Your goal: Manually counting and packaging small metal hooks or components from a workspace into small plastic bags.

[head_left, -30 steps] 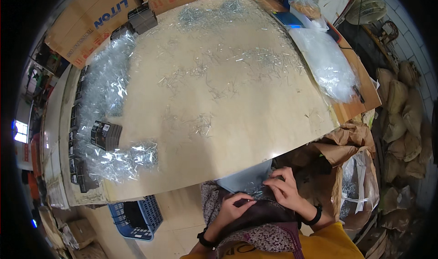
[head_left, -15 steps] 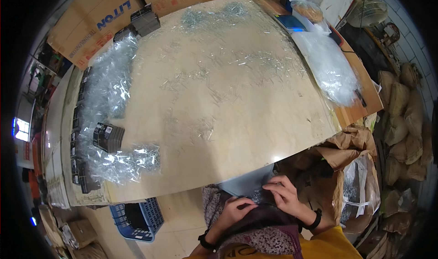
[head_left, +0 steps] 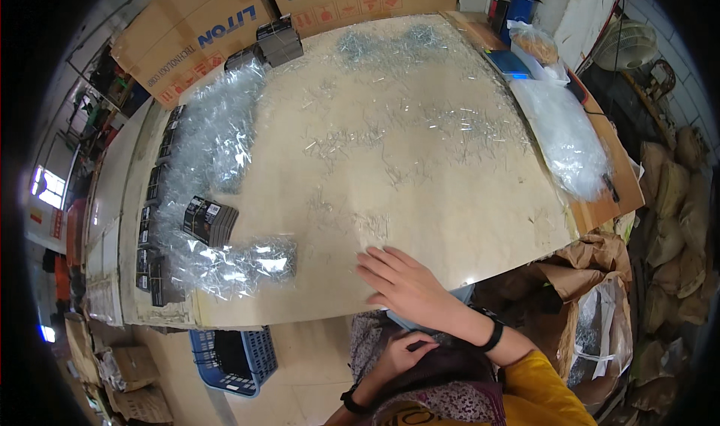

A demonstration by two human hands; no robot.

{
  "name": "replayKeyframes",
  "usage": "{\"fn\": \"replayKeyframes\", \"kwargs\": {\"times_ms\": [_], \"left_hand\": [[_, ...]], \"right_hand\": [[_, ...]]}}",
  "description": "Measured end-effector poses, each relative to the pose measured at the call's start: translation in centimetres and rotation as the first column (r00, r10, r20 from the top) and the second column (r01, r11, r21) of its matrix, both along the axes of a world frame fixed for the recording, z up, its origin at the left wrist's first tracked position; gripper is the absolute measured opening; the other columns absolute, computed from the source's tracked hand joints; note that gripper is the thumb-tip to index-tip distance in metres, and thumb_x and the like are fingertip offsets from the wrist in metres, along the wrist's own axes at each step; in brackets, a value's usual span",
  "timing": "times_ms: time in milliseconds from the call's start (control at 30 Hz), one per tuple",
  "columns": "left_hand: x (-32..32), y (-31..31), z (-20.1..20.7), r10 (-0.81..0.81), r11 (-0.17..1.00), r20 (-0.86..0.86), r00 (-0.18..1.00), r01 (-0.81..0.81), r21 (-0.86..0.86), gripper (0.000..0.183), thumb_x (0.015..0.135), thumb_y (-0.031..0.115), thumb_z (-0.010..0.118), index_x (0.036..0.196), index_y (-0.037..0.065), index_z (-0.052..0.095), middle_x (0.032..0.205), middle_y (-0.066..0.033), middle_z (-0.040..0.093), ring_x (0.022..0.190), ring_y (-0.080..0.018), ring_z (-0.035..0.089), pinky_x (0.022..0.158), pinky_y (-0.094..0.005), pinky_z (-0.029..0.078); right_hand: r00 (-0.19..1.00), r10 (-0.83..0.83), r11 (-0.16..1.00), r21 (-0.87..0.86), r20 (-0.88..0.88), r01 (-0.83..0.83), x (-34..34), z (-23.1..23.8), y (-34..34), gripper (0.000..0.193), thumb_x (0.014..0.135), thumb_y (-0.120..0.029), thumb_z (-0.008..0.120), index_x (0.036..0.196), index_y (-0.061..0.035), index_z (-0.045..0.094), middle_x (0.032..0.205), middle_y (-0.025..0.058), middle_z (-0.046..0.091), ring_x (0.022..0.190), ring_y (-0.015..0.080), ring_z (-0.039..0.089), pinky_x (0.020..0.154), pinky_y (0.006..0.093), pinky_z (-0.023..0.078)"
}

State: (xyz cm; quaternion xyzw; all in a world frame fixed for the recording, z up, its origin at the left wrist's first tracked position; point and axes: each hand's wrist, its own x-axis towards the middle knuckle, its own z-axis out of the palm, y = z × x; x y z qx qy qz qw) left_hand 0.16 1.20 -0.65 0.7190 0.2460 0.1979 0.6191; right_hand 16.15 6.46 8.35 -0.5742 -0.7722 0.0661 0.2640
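Note:
My right hand [head_left: 405, 282] reaches over the near edge of the table [head_left: 450, 208], palm down with its fingers stretched out. Just beyond its fingertips lie thin shiny pins [head_left: 373, 225], scattered on the tabletop. Below the edge, my left hand [head_left: 405, 351] stays over my lap, thumb and fingers pinched together; whatever is in the pinch is too small to make out. Behind it, a light blue-grey surface [head_left: 405, 321], perhaps a tray, shows partly under my right forearm. To the left lies a long heap of small transparent plastic packets [head_left: 214, 133], with a stack of dark printed cards [head_left: 211, 221] on it.
More card stacks [head_left: 279, 42] stand at the far left, before large cardboard boxes [head_left: 202, 36]. Along the right edge lie transparent plastic bags [head_left: 562, 130] and a small blue-lit device [head_left: 508, 64]. A blue basket [head_left: 259, 355] sits below the table, a paper sack [head_left: 600, 306] at right.
My right hand has left my lap and moved up and left onto the table, fingers now stretched out. My left hand stays pinched over the lap. The whole view has shifted slightly.

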Motion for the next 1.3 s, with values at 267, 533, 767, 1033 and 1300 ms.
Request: {"fn": "replayKeyframes", "kwargs": {"times_ms": [267, 533, 767, 1033, 1300], "left_hand": [[0.1, -0.3, 0.2, 0.049, 0.998, -0.015, 0.999, -0.049, 0.034, 0.012, 0.076, 0.007, 0.079, 0.084, 0.004, 0.071, 0.081, -0.0087, 0.071, 0.075, -0.0198, 0.068, 0.071, -0.0295, 0.052], [0.2, -0.4, 0.0, 0.055, 0.998, -0.015, 0.998, -0.054, 0.028, 0.011, 0.078, 0.005, 0.078, 0.084, 0.002, 0.07, 0.082, -0.0089, 0.071, 0.075, -0.0185, 0.068, 0.071, -0.0284, 0.052], [0.1, -0.2, -0.1, 0.025, 1.0, -0.023, 0.999, -0.025, -0.016, 0.011, 0.079, 0.003, 0.077, 0.087, -0.001, 0.07, 0.083, -0.0091, 0.071, 0.077, -0.0161, 0.067, 0.073, -0.0273, 0.052], [0.0, -0.3, -0.2, 0.028, 0.999, -0.023, 0.999, -0.029, -0.026, 0.009, 0.081, 0.005, 0.075, 0.086, 0.001, 0.069, 0.082, -0.01, 0.071, 0.075, -0.0222, 0.068, 0.071, -0.0301, 0.053], [0.1, -0.1, 0.5, 0.025, 0.999, -0.026, 0.999, -0.026, -0.03, 0.009, 0.081, 0.005, 0.075, 0.087, 0.0, 0.069, 0.084, -0.0105, 0.071, 0.076, -0.0216, 0.068, 0.072, -0.0302, 0.053]], "right_hand": [[0.927, -0.064, 0.997, -0.058, -0.371, 0.046, 4.4, 0.6, -6.8, 0.049, 0.074, 0.01, 0.051, 0.12, -0.0004, 0.06, 0.129, 0.0143, 0.058, 0.128, 0.0301, 0.048, 0.108, 0.0439, 0.037], [0.949, -0.309, 0.95, -0.059, -0.062, 0.306, 6.6, 0.8, -5.4, 0.052, 0.076, 0.009, 0.052, 0.126, -0.0041, 0.058, 0.139, 0.0138, 0.051, 0.133, 0.0314, 0.042, 0.114, 0.0476, 0.027], [0.895, -0.426, 0.902, -0.019, 0.129, 0.432, 6.8, 1.1, -7.1, 0.04, 0.086, -0.02, 0.064, 0.126, -0.0185, 0.06, 0.149, 0.0125, 0.04, 0.139, 0.0311, 0.033, 0.111, 0.0576, 0.02], [0.911, -0.405, 0.911, -0.055, 0.075, 0.409, 6.7, 1.4, -7.9, 0.035, 0.085, -0.02, 0.065, 0.121, -0.022, 0.064, 0.148, 0.0119, 0.039, 0.138, 0.0325, 0.034, 0.109, 0.0574, 0.02], [0.955, -0.295, 0.945, -0.155, -0.015, 0.289, 6.8, 2.3, -9.0, 0.05, 0.076, 0.0, 0.059, 0.122, -0.0206, 0.063, 0.143, 0.0111, 0.043, 0.137, 0.0305, 0.035, 0.109, 0.0538, 0.022]]}}
